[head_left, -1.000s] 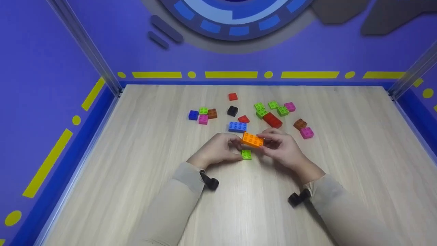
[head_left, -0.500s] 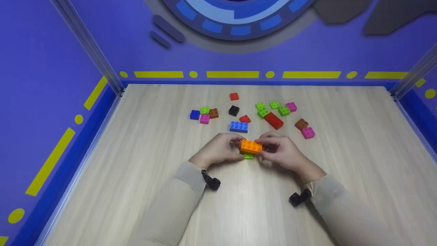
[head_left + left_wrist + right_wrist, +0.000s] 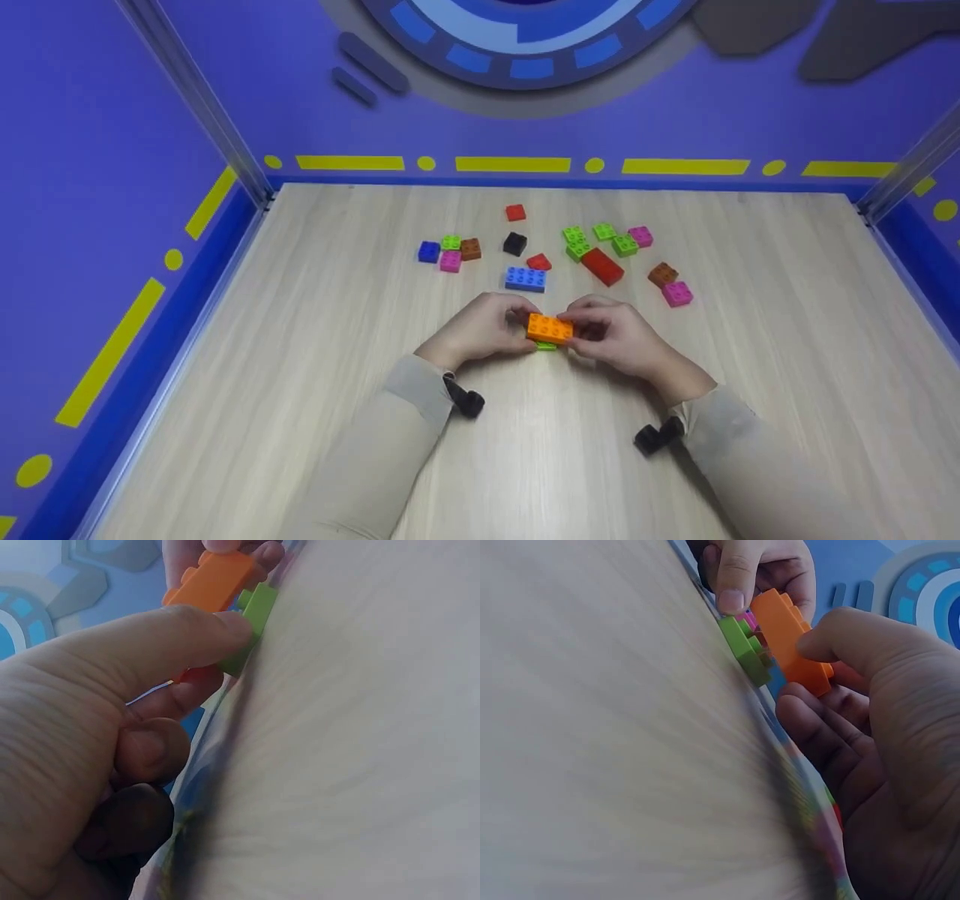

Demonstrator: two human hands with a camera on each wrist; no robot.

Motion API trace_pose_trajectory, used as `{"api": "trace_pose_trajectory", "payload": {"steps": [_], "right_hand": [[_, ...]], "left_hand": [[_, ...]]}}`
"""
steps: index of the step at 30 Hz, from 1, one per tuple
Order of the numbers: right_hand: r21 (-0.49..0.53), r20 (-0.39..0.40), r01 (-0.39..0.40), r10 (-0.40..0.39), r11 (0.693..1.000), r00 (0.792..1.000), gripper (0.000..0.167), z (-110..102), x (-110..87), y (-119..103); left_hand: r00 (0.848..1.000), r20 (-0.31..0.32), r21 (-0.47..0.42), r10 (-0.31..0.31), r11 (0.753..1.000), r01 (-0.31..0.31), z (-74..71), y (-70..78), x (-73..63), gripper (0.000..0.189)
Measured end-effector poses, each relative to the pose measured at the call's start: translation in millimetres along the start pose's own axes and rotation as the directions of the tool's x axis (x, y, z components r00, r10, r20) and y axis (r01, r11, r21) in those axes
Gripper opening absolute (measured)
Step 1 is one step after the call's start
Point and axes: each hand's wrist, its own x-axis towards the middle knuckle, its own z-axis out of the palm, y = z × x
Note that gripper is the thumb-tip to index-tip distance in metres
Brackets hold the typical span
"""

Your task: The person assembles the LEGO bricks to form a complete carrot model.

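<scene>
An orange 2x4 building brick [image 3: 550,328], studs up, is pinched between the thumb and fingers of my right hand [image 3: 622,335]. Right under it is a lime green 2x2 brick [image 3: 546,346], mostly covered from above. My left hand [image 3: 486,324] grips that green brick low at the table, its thumb on the near side. In the right wrist view the orange brick [image 3: 784,637] is slightly tilted over the green brick [image 3: 742,650], and a narrow gap shows between the green studs and its underside.
Beyond the hands lies a blue 2x4 brick [image 3: 525,279]. Farther back are a red curved piece [image 3: 538,262], a black brick [image 3: 514,244] and a long red block [image 3: 602,267]. Small bricks cluster left around a pink one [image 3: 450,261] and right near a brown one [image 3: 663,274].
My right hand has brought the orange brick down and toward me, from behind the green brick to right over it. The left hand has stayed at the green brick.
</scene>
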Motion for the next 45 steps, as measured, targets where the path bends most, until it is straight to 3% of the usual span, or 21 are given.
{"api": "trace_pose_trajectory", "payload": {"steps": [23, 45], "right_hand": [[-0.177, 0.057, 0.012, -0.002, 0.984, 0.998, 0.040, 1.6, -0.9, -14.0], [-0.222, 0.038, -0.004, 0.012, 0.975, 0.999, 0.035, 5.5, -0.8, -26.0]], "left_hand": [[0.999, 0.029, 0.068, 0.017, 0.997, -0.019, -2.7, 1.5, 2.5, 0.035], [0.999, 0.050, 0.149, 0.000, 0.989, -0.007, -6.6, 6.9, 0.4, 0.040]]}}
